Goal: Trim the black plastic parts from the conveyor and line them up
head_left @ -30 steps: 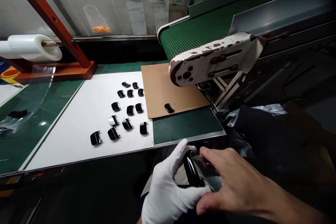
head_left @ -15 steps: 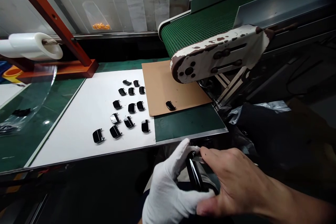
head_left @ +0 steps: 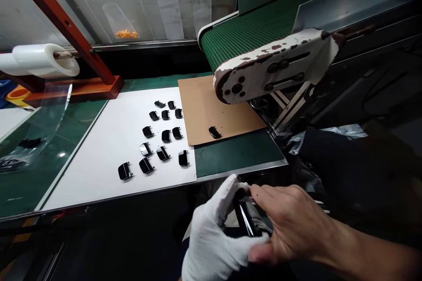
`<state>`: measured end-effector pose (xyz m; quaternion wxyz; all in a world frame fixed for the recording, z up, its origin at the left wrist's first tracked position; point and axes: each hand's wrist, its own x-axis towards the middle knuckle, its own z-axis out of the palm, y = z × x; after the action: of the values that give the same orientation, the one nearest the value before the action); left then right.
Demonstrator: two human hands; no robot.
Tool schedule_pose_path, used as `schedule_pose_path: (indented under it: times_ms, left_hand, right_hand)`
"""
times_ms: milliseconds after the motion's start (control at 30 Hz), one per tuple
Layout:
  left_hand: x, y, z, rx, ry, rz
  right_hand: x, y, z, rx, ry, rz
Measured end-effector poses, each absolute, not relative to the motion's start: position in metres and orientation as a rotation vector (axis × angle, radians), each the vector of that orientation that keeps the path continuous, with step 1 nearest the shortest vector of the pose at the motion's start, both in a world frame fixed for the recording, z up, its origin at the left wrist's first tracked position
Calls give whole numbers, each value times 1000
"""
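Observation:
My left hand (head_left: 214,237), in a white glove, is closed around a glossy black plastic part (head_left: 244,219) held below the table's front edge. My bare right hand (head_left: 290,224) rests against the same part, its fingers pinching a thin blade-like tool (head_left: 248,199) at the part's top. Several matching black parts (head_left: 161,134) lie in rows on a white sheet (head_left: 108,149). One more black part (head_left: 214,132) lies alone on a brown cardboard sheet (head_left: 204,109).
A green conveyor belt (head_left: 250,35) with a worn white end plate (head_left: 273,68) overhangs the cardboard at the right. A roll of clear film (head_left: 42,59) on an orange stand (head_left: 72,39) sits at the back left. The green table's metal edge (head_left: 237,171) lies just ahead of my hands.
My right hand's fingers have closed in tighter on the part and tool. The view has shifted slightly; the parts on the sheet have not moved.

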<state>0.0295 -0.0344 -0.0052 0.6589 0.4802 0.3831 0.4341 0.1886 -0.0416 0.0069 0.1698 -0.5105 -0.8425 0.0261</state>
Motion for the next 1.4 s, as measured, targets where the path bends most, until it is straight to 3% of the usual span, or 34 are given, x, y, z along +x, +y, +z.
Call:
schedule_pose_path:
  times_ms: [1200,1400]
  left_hand:
    - [27,-37,-30,1002,918,912]
    - [31,-34,-34,847,831,1025]
  right_hand:
    - [192,-40,-6,-1365,-2468,47]
    - [189,-41,-7,-1301,-2371,59]
